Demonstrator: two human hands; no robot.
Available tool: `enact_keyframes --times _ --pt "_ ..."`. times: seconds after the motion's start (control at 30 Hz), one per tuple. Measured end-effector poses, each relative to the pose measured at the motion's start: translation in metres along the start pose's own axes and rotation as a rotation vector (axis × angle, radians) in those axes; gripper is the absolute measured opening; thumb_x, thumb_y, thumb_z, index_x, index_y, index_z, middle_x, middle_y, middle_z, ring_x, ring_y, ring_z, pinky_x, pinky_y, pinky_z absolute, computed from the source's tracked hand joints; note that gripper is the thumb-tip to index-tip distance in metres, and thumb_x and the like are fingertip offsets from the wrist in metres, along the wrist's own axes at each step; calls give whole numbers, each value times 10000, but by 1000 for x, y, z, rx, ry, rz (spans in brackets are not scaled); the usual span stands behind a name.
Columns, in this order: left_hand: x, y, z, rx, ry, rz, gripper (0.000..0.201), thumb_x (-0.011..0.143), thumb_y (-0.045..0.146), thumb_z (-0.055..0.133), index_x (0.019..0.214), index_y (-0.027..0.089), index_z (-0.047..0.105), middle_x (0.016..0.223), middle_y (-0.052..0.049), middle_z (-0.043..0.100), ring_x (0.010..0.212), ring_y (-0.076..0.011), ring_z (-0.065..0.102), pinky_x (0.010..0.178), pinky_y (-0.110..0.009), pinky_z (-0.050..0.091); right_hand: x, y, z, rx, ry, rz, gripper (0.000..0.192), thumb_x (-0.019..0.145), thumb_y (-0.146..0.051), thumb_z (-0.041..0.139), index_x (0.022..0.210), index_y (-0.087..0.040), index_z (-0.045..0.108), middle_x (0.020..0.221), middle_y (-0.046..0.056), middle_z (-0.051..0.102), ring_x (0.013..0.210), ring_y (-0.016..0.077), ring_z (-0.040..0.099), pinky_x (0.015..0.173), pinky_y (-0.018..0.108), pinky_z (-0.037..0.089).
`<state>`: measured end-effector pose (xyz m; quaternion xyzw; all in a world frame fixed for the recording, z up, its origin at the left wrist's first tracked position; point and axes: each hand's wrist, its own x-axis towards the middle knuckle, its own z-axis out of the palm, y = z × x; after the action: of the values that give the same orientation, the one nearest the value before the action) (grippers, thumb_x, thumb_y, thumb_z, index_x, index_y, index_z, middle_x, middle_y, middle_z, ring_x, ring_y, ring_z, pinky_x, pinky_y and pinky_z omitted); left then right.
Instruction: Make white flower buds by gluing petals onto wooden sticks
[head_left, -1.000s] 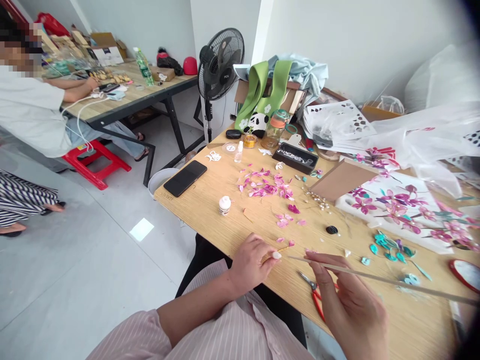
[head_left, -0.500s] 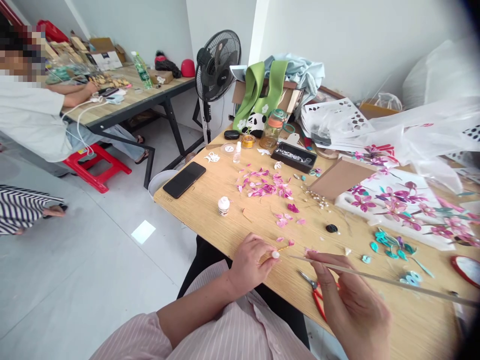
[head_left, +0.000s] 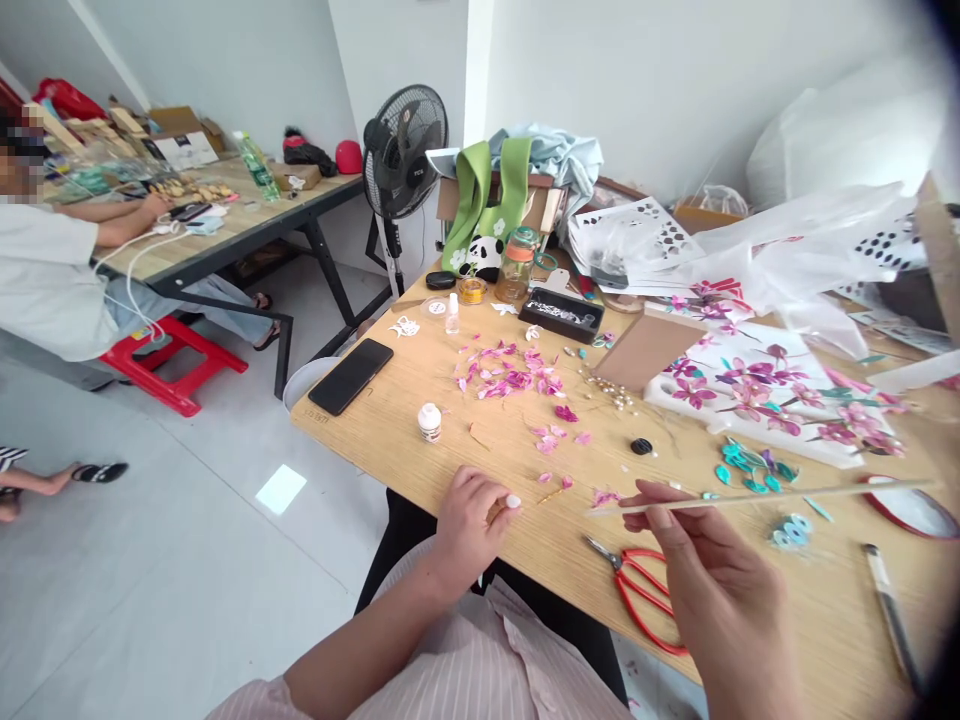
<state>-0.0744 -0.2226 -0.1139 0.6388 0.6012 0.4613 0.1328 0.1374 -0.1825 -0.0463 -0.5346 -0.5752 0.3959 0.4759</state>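
My right hand [head_left: 712,590] pinches a long thin stick [head_left: 787,493] that runs level to the right above the wooden table [head_left: 420,470]. My left hand [head_left: 469,520] rests on the table's near edge with the fingers curled; a thin gold wire seems pinched in them, but I cannot tell for sure. A small pink petal piece on a gold wire [head_left: 559,487] lies just right of that hand. Red-handled scissors [head_left: 637,590] lie on the table under my right hand.
Loose pink petals [head_left: 510,370], a white foam board of pink flowers [head_left: 765,395], teal leaves [head_left: 754,468], a small white bottle [head_left: 430,421], a black phone [head_left: 350,375] and a black tray [head_left: 561,313] lie around. A standing fan [head_left: 401,160] and a seated person [head_left: 45,270] are at left.
The view has swung right. My right hand has lifted the stick's far end so it lies level. My left hand has drawn back from the wired petal, which now lies on the table.
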Motion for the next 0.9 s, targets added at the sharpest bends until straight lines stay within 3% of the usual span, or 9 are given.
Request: enact_keyframes --times 0.17,0.3,0.47,0.57,0.67,0.77,0.9 --pt "-2 -2 2 19 -30 -16 87 824 159 669 794 202 599 771 -21 667 806 -202 559 728 -350 483 2 3 -4 89 5 77 351 842 -435 669 1104 -202 672 881 66 697 781 167 651 682 258 562" --pt "-2 -2 0 13 -28 8 67 841 176 660 811 195 603 783 -22 669 811 -200 566 736 -349 486 5 0 -22 10 28 92 378 831 -479 665 1090 -205 676 861 62 687 755 163 641 651 246 547" --pt "-1 -7 -1 24 11 107 34 862 181 641 865 203 615 805 -15 684 811 -193 578 752 -348 489 4 4 -84 -262 -97 132 399 812 -564 631 891 -179 697 796 66 679 683 170 625 599 264 527" --pt "1 -10 0 35 4 154 51 852 189 661 881 209 624 816 -13 691 823 -198 585 762 -350 494 -12 23 -130 -501 -210 177 399 822 -574 589 861 -191 693 693 33 645 633 171 603 563 272 501" --pt "2 -10 0 41 7 196 64 847 186 669 889 209 626 813 -14 690 818 -197 587 754 -345 499 -36 48 -167 -752 -254 213 359 826 -540 536 879 -216 680 521 -23 539 471 158 507 445 263 390" --pt "2 -11 0 54 16 233 72 844 183 675 893 203 626 819 -21 689 815 -196 588 749 -339 502 -57 65 -189 -955 -266 295 197 806 -397 517 785 -227 614 548 -9 591 483 169 544 484 270 382" --pt "3 -12 0 77 22 271 88 835 178 688 896 188 625 819 -31 684 814 -191 580 759 -330 502 -72 71 -196 -1097 -260 438 108 803 -291 490 724 -233 534 645 17 653 566 180 586 537 273 363"
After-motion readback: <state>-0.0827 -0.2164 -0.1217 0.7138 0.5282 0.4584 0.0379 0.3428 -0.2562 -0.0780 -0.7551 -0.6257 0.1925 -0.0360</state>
